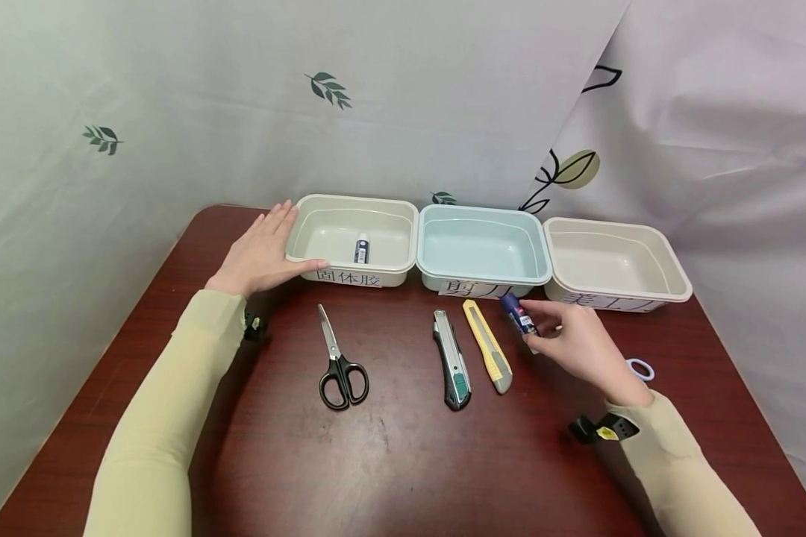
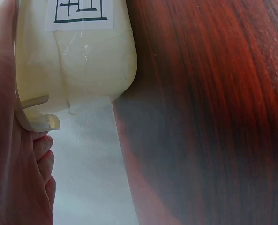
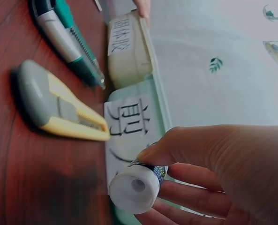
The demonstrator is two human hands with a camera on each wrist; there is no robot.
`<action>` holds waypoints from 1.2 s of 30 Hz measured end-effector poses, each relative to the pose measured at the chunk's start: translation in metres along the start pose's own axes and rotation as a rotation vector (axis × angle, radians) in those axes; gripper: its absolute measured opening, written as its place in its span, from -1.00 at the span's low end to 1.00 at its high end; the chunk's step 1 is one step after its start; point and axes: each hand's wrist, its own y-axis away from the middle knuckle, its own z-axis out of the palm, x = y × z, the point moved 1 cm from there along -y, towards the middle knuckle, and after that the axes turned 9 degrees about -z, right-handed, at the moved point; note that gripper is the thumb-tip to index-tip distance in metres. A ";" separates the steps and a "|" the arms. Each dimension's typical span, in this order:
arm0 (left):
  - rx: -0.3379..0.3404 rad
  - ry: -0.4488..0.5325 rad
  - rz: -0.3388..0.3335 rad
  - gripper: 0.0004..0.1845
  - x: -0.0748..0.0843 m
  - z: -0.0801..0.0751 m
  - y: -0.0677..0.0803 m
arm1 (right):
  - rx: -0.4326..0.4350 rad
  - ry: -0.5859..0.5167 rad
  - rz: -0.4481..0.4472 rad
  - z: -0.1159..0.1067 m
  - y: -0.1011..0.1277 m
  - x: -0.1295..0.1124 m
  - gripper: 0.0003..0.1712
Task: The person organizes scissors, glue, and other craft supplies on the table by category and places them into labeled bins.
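Observation:
My right hand (image 1: 571, 335) pinches a dark blue glue stick (image 1: 519, 314) between thumb and fingers, in front of the blue bin (image 1: 483, 276). Its white base faces the camera in the right wrist view. My left hand (image 1: 258, 250) rests with straight fingers on the left rim of the cream bin (image 1: 403, 277), thumb along the front edge. Inside that bin lies another glue stick (image 1: 362, 249). Left of the held glue stick are a yellow utility knife (image 1: 486, 347) and a silver-and-black utility knife (image 1: 451, 362). Black-handled scissors (image 1: 339, 365) lie further left.
A beige bin (image 1: 618, 261) stands at the right end of the row. All three bins carry paper labels (image 1: 348, 277) on their fronts. A light blue handle loop (image 1: 641, 369) shows from behind my right wrist. A patterned cloth (image 1: 208, 97) hangs behind the table (image 1: 295, 470).

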 end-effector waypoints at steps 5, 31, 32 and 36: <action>0.001 -0.002 0.000 0.29 0.000 0.000 0.000 | 0.024 -0.025 -0.035 -0.006 -0.002 -0.011 -0.46; -0.004 -0.002 -0.009 0.30 -0.001 0.000 0.001 | 0.172 -0.103 -0.135 -0.030 -0.052 -0.051 -0.42; -0.005 0.000 -0.008 0.29 0.000 0.000 0.001 | 0.174 -0.109 -0.129 -0.030 -0.055 -0.052 -0.43; -0.007 0.003 -0.007 0.29 0.000 -0.001 0.001 | 0.182 -0.169 -0.099 -0.029 -0.068 -0.054 -0.42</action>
